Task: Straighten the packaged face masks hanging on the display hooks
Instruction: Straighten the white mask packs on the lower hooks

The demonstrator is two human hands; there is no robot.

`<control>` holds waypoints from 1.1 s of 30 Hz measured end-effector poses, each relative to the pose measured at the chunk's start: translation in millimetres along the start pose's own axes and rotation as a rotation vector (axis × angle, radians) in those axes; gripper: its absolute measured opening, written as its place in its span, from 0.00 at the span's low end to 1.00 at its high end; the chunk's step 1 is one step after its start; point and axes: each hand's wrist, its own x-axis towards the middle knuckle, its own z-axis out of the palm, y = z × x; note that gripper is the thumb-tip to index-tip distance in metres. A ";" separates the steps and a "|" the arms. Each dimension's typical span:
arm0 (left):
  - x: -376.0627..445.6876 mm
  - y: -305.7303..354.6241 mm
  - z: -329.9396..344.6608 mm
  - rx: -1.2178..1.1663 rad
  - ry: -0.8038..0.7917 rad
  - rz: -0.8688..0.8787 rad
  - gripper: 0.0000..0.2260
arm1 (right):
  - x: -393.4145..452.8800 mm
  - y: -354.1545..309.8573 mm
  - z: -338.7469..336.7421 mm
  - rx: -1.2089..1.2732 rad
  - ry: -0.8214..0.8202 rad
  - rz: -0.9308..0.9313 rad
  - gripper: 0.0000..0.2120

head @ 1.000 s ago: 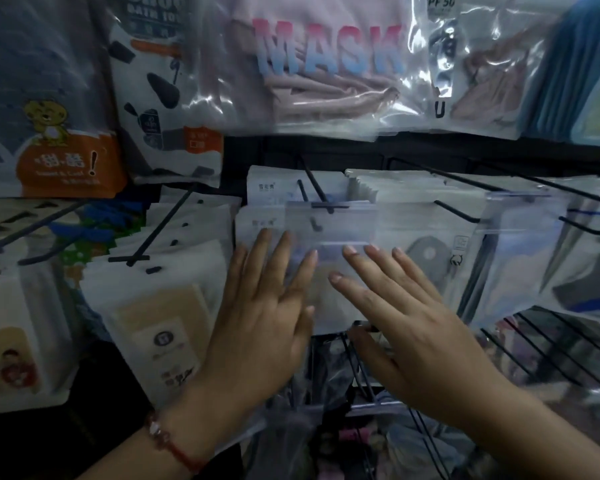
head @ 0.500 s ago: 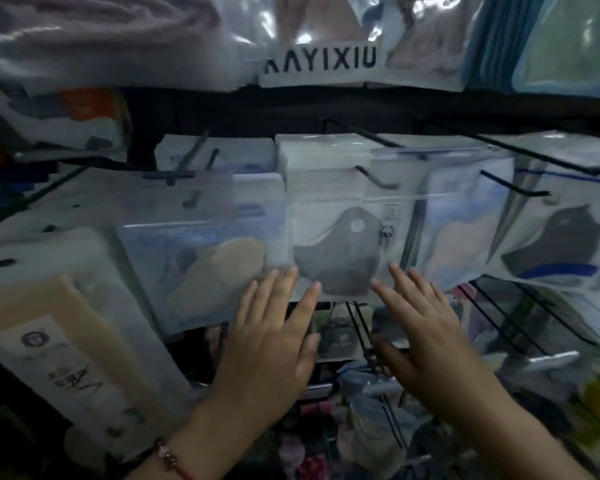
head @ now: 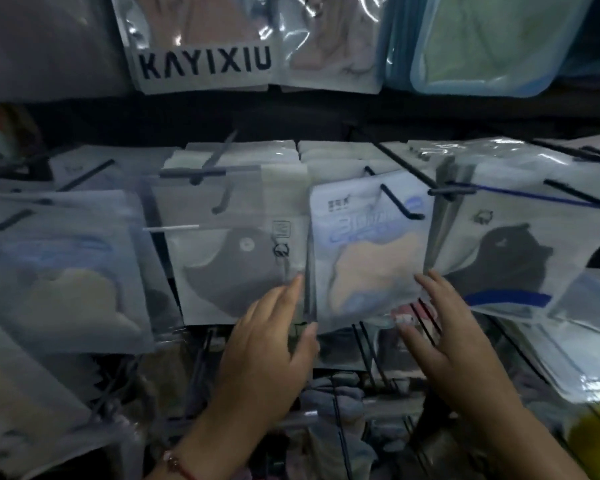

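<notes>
Glossy plastic mask packet [head: 364, 258] framed by left hand [head: 271, 344] and right hand [head: 454, 337]

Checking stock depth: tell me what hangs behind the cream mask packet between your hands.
Behind the cream mask packet, white packet tops stack back along the hook. Their contents are covered.

Two hands show at the bottom of the frame: the left hand [head: 267, 348] and the right hand [head: 454, 341]. Four front mask packs hang across the middle row: a cream-mask pack [head: 63, 271] at left, a grey-mask pack [head: 229, 258], a pale blue pack [head: 368, 251] and a black-mask pack [head: 520, 251] at right. One red bracelet [head: 179, 466] sits at lower left. One pack reading KAYIXIU [head: 205, 64] hangs at top.
</notes>
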 end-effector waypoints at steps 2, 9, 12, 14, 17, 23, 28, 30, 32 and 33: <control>6.1 9.4 4.7 -0.086 0.035 -0.086 0.26 | 12.7 11.0 -3.3 0.142 0.044 0.054 0.32; 23.0 25.7 23.8 -0.501 0.106 -0.337 0.04 | 44.6 23.1 -1.0 0.612 0.036 0.221 0.30; 24.4 24.4 29.1 -0.595 0.123 -0.358 0.10 | 45.6 33.8 3.3 0.588 0.022 0.211 0.21; 22.9 24.5 29.3 -0.662 0.118 -0.365 0.16 | 43.4 37.0 3.4 0.618 -0.009 0.188 0.16; 21.9 25.1 31.7 -0.680 0.114 -0.363 0.13 | 41.1 37.5 1.8 0.618 0.007 0.084 0.10; 22.7 31.9 34.6 -0.751 0.182 -0.398 0.13 | 51.4 45.2 -0.7 0.732 -0.090 0.064 0.18; 20.0 32.7 29.5 -0.803 0.168 -0.381 0.06 | 54.1 44.1 -3.8 0.806 -0.116 0.052 0.25; 19.5 32.4 27.4 -0.806 0.183 -0.362 0.05 | 52.6 47.2 -4.5 0.781 -0.072 0.061 0.19; 19.4 30.5 26.3 -0.825 0.199 -0.345 0.07 | 49.8 47.4 -7.1 0.778 -0.048 0.071 0.12; 19.7 30.5 25.1 -0.854 0.200 -0.351 0.07 | 48.4 47.0 -8.9 0.799 -0.049 0.082 0.08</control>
